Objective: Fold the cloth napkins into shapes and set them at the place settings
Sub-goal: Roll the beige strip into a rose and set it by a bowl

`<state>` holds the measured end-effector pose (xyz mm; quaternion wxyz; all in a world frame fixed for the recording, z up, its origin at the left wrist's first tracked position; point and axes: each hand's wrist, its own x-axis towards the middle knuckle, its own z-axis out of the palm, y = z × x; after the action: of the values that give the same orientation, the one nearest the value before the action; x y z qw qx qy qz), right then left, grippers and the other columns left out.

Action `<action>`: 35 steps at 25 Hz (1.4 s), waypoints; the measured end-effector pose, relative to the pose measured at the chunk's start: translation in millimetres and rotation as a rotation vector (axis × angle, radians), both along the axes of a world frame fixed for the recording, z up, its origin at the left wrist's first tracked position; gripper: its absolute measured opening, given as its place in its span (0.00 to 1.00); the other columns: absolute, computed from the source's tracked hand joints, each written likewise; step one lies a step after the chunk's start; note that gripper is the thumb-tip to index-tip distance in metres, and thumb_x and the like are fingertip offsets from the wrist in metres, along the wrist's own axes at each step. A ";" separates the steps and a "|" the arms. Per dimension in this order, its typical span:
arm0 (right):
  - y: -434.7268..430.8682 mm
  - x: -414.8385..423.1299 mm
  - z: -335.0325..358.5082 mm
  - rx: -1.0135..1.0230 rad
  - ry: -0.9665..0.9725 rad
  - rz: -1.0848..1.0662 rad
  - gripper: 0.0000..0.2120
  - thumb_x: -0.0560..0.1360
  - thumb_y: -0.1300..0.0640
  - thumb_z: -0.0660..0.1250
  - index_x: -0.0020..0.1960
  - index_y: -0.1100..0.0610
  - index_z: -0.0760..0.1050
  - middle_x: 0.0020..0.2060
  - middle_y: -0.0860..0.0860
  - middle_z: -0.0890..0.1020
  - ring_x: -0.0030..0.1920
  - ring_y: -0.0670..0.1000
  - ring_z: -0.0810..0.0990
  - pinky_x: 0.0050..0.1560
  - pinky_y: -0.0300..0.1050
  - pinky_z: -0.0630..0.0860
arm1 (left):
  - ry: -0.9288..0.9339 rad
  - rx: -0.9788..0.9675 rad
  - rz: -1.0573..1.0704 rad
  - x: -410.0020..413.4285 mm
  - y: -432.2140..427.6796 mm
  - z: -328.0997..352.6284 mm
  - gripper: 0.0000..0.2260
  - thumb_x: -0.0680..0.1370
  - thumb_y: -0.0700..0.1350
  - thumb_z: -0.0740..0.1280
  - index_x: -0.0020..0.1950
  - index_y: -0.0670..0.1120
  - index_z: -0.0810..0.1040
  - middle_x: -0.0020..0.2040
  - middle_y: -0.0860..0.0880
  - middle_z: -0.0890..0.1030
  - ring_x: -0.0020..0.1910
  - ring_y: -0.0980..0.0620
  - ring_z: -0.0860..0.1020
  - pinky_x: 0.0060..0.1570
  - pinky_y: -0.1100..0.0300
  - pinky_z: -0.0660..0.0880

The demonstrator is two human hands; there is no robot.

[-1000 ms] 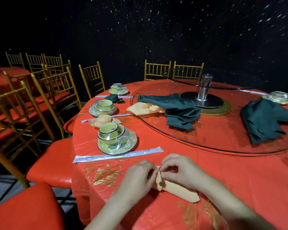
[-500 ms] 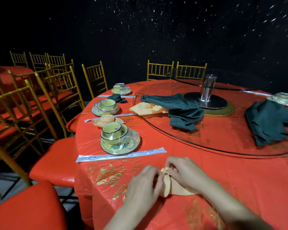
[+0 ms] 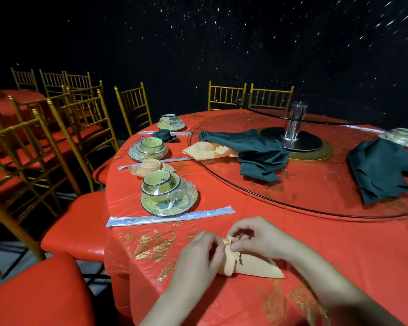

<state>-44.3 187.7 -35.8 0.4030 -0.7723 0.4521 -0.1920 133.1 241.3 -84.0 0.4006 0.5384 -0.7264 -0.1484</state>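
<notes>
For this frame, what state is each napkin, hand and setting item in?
peach napkin: partly folded, on the table, pinched at its top end.
left hand: pinches that end.
right hand: pinches it too.
rolled peach napkin: rolled, set at a place.
rolled green napkin: rolled, set farther along.
green napkins: unfolded, heaped on the glass turntable.
nearest dish set: stacked, plastic-wrapped.
chopstick sleeve: lying flat.
</notes>
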 end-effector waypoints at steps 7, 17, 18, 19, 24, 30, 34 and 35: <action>-1.1 5.0 0.2 -0.059 0.061 -0.005 0.08 0.71 0.56 0.73 0.38 0.44 0.79 0.36 0.48 0.83 0.37 0.42 0.77 0.46 0.47 0.76 | 0.069 0.139 -0.090 1.0 9.6 6.5 0.12 0.69 0.53 0.69 0.51 0.61 0.74 0.45 0.58 0.74 0.44 0.66 0.71 0.41 0.73 0.65; 1.7 17.7 6.2 -0.123 0.115 -0.044 0.04 0.68 0.57 0.75 0.38 0.48 0.82 0.32 0.44 0.82 0.34 0.38 0.75 0.41 0.38 0.73 | 0.055 0.126 -0.074 16.9 -1.6 6.6 0.11 0.73 0.48 0.67 0.55 0.53 0.81 0.46 0.58 0.73 0.44 0.62 0.74 0.46 0.69 0.69; 2.6 19.4 7.9 -0.167 0.178 -0.037 0.03 0.68 0.55 0.75 0.39 0.49 0.82 0.33 0.44 0.81 0.34 0.38 0.75 0.41 0.36 0.72 | 0.058 0.105 -0.059 17.6 -2.2 7.8 0.10 0.74 0.46 0.66 0.53 0.52 0.82 0.45 0.57 0.73 0.43 0.61 0.74 0.47 0.67 0.70; 3.6 20.1 9.6 -0.207 0.226 -0.032 0.02 0.68 0.53 0.74 0.41 0.49 0.83 0.34 0.44 0.82 0.35 0.39 0.76 0.41 0.35 0.72 | 0.048 0.072 -0.043 18.2 -2.6 8.9 0.08 0.73 0.46 0.66 0.50 0.50 0.83 0.44 0.56 0.74 0.42 0.60 0.75 0.46 0.65 0.72; 4.6 24.3 8.8 -0.269 0.299 -0.019 0.08 0.66 0.47 0.75 0.42 0.48 0.82 0.36 0.46 0.82 0.38 0.43 0.76 0.43 0.38 0.73 | -0.101 0.018 -0.015 18.0 -4.8 8.1 0.04 0.75 0.42 0.64 0.43 0.45 0.78 0.43 0.50 0.78 0.43 0.49 0.77 0.43 0.60 0.70; 10.5 28.3 19.9 -0.435 0.517 0.130 0.12 0.71 0.42 0.67 0.50 0.48 0.79 0.46 0.43 0.79 0.48 0.46 0.74 0.49 0.43 0.71 | -0.030 0.103 -0.061 13.4 -3.1 15.1 0.07 0.78 0.41 0.62 0.42 0.51 0.71 0.40 0.57 0.74 0.41 0.55 0.72 0.39 0.68 0.62; 19.1 38.5 20.5 -0.567 0.632 0.152 0.08 0.74 0.49 0.61 0.49 0.51 0.74 0.48 0.49 0.78 0.52 0.54 0.76 0.48 0.48 0.71 | -0.009 0.130 -0.066 11.8 -3.7 13.5 0.07 0.79 0.42 0.61 0.43 0.51 0.70 0.41 0.54 0.76 0.41 0.54 0.72 0.38 0.66 0.62; 20.0 40.1 19.9 -0.579 0.648 0.141 0.08 0.74 0.51 0.60 0.50 0.52 0.73 0.49 0.50 0.78 0.52 0.55 0.76 0.48 0.49 0.71 | -0.006 0.121 -0.060 11.6 -2.5 13.2 0.06 0.79 0.42 0.61 0.43 0.51 0.69 0.43 0.52 0.77 0.42 0.53 0.73 0.39 0.65 0.63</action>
<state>-4.2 207.7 -15.9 0.0194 -0.9027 0.4287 -0.0305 144.7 238.8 -70.8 0.3605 0.5399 -0.7332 -0.2024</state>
